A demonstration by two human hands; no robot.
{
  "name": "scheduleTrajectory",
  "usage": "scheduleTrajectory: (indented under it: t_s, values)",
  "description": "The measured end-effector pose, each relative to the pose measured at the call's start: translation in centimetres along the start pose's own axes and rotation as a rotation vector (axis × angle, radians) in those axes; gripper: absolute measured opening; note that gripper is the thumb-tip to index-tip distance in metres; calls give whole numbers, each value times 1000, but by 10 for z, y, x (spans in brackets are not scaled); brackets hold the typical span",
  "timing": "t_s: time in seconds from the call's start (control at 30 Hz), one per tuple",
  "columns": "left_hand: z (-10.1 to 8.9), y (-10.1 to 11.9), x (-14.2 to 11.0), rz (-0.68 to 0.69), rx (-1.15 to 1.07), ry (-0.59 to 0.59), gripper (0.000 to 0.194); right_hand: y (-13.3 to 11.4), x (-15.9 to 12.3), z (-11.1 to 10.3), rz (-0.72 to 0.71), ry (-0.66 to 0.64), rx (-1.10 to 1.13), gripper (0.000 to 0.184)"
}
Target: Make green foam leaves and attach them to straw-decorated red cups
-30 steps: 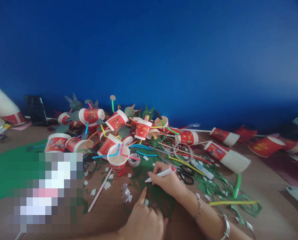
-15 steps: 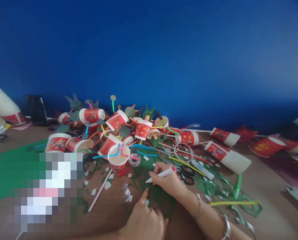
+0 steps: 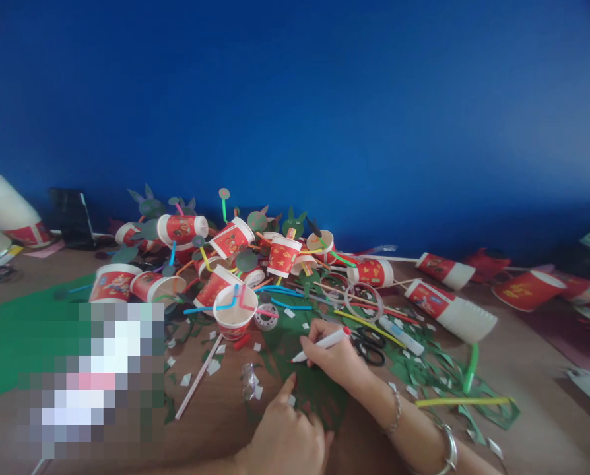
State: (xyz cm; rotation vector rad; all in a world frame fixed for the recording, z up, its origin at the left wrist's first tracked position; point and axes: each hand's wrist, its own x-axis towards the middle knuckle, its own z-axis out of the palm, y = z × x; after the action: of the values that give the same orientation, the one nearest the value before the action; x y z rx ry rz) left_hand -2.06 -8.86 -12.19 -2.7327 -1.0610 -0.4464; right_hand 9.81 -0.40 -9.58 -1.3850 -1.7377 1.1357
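My right hand (image 3: 338, 356) is closed round a white marker (image 3: 327, 341) with a red end, its tip low over dark green paper (image 3: 319, 386). My left hand (image 3: 289, 429) rests at the near edge of that paper, index finger stretched onto it and thumb apart, holding nothing. Black-handled scissors (image 3: 371, 346) lie just beyond my right hand. A red and white paper cup (image 3: 234, 310) with bent blue and pink straws stands ahead, beside a roll of tape (image 3: 266, 318). Whether the marker tip touches the paper I cannot tell.
Behind lies a heap of paper cups (image 3: 182, 229) with straws and paper shapes. Green scraps (image 3: 424, 369) and a glue tube (image 3: 401, 336) are on the right. Stacked cups (image 3: 453, 310) lie farther right; a green sheet (image 3: 22, 336) is at left, partly under a blurred patch.
My right hand and the marker have shifted slightly to the right over the green paper. My left hand stays nearly in place.
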Motion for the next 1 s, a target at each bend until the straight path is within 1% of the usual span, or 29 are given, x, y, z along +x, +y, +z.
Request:
scheduleTrajectory:
  t_s: [0.2, 0.4, 0.5, 0.6, 0.77, 1.0]
  values:
    - [2, 0, -1, -11, -5, -36, 31, -3, 0, 1, -13, 1, -41, 22]
    - [2, 0, -1, -2, -7, -21, 30, -2, -1, 1, 11, -24, 2, 23]
    - [1, 0, -1, 14, -6, -20, 35, -1, -1, 1, 28, -35, 18, 22]
    - [0, 0, -1, -1, -15, -32, 38, -2, -1, 1, 25, -27, -11, 21]
    - [0, 0, -2, -5, -35, -37, 34, -3, -1, 0, 31, -27, -5, 22]
    - [-1, 1, -1, 1, -19, -46, 33, 2, 0, 1, 8, 13, -24, 22]
